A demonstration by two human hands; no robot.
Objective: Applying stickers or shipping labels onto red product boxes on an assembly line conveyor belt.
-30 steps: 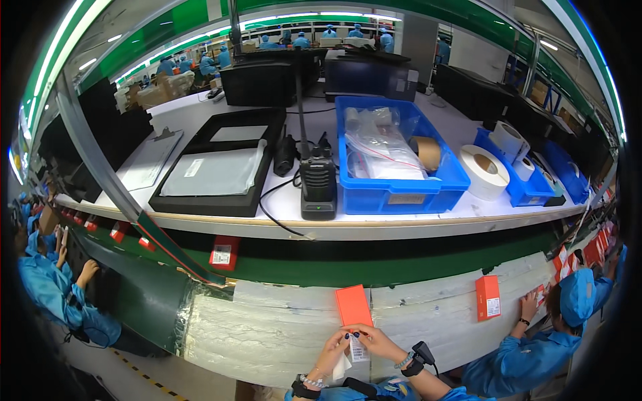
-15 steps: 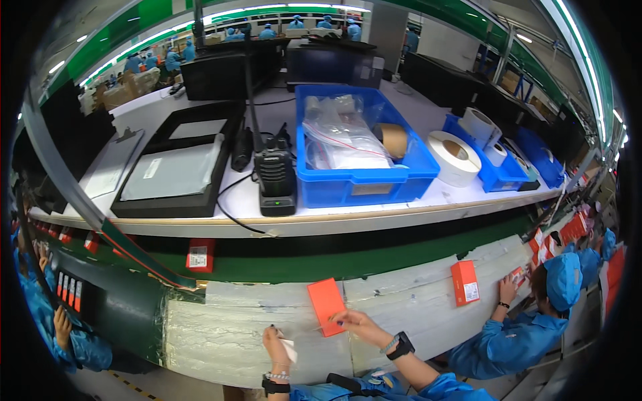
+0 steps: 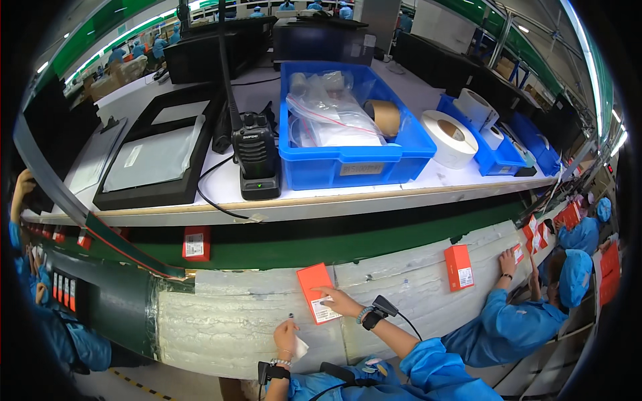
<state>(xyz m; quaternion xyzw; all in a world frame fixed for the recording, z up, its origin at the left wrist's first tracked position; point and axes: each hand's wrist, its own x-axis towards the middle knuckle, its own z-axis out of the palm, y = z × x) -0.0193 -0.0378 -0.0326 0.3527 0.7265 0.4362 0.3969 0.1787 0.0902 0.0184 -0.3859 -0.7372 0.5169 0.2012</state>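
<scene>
The right hand (image 3: 341,302) lies flat, fingers spread, on an orange box (image 3: 317,292) resting on the white padded desk (image 3: 227,321) – its white label (image 3: 325,311) under the fingertips. The left hand (image 3: 286,336) (just beside) pinches a small white sticker sheet (image 3: 301,347), 1 finger extended.

Orange flat box (image 3: 316,290) with white label (image 3: 325,311) on the padded belt (image 3: 227,321), under right hand (image 3: 339,301). Second orange box (image 3: 459,266) farther right on the belt. Red box (image 3: 195,242) just above the belt. White label roll (image 3: 449,138) on the shelf above.
</scene>
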